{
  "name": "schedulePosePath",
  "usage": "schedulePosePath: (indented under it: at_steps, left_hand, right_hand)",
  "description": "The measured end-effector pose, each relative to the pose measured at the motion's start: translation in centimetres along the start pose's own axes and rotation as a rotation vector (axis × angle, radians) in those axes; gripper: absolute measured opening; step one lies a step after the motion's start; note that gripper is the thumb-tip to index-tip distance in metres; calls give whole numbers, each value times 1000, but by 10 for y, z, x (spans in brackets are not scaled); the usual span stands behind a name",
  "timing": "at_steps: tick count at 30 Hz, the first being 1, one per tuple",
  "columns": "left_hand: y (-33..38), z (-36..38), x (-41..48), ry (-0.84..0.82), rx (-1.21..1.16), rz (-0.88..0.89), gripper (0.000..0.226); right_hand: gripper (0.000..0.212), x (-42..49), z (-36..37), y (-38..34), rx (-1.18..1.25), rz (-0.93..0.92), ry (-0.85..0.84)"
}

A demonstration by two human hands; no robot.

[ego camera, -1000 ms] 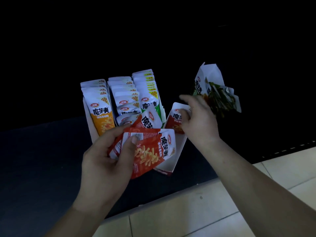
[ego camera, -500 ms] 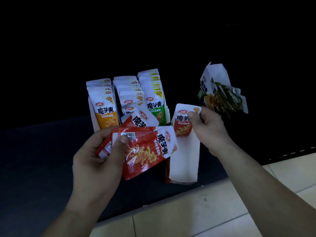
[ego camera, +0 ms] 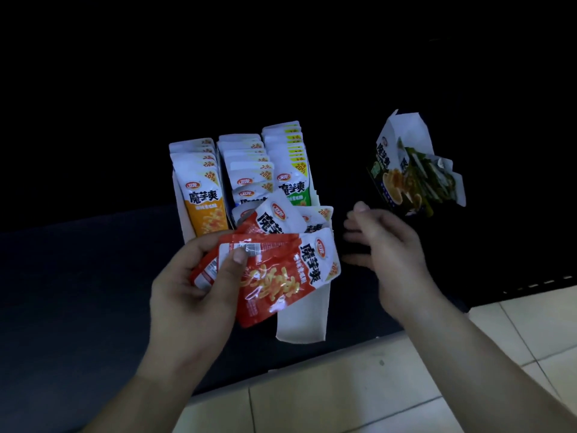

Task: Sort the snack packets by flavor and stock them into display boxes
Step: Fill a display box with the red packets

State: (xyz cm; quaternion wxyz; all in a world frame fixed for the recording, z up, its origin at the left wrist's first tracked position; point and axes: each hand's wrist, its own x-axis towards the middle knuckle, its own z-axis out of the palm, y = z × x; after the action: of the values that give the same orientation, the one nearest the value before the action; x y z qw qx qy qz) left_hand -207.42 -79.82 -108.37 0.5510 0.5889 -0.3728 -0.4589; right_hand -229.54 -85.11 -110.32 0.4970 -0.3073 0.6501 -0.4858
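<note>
The red packets (ego camera: 274, 276) were fanned in my left hand (ego camera: 193, 295), thumb pressed on the barcode panel of the front one, fingers curled behind the stack: a firm clamp. The top packet showed bold black characters, 魔芋爽, under a small red oval logo, with a yellow "20%" tag at its corner and orange noodle shapes printed on the red.

My right hand (ego camera: 390, 245) hung at three o'clock from the stack, blurred, fingers loosely spread and holding nothing.

Just past the stack, at twelve o'clock, one more red packet (ego camera: 315, 220) stood in the front of a white display box (ego camera: 303, 314), which ran toward me under the fan. Beyond it stood three upright rows: orange packets (ego camera: 203, 198) at eleven o'clock, a middle row of white-topped packets (ego camera: 249, 170) whose flavor colour I couldn't tell, and green packets (ego camera: 292, 176) at twelve, all carrying the same 魔芋爽 lettering and "20%" tags.

Out at two o'clock, well apart, sat an opened dark green carton (ego camera: 402, 170) with that same brand lettering on its side, green wrappers crumpled inside. Pale floor tiles (ego camera: 343, 401) lay at six o'clock.
</note>
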Motion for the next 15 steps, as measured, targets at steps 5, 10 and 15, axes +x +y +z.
schedulePosePath:
  at_steps: [5,10,15]
  left_hand:
    - [-2,17,-7,-81,-62,-47,15]
    - [-6,21,-15,-256,-34,-173,14]
    - [0,17,-9,-442,-2,-262,32]
  right_hand:
    - [28,-43,-8,3,-149,71,-129]
    - [23,-39,-9,-4,202,98,-120]
    - [24,-37,-3,-13,151,-15,-190]
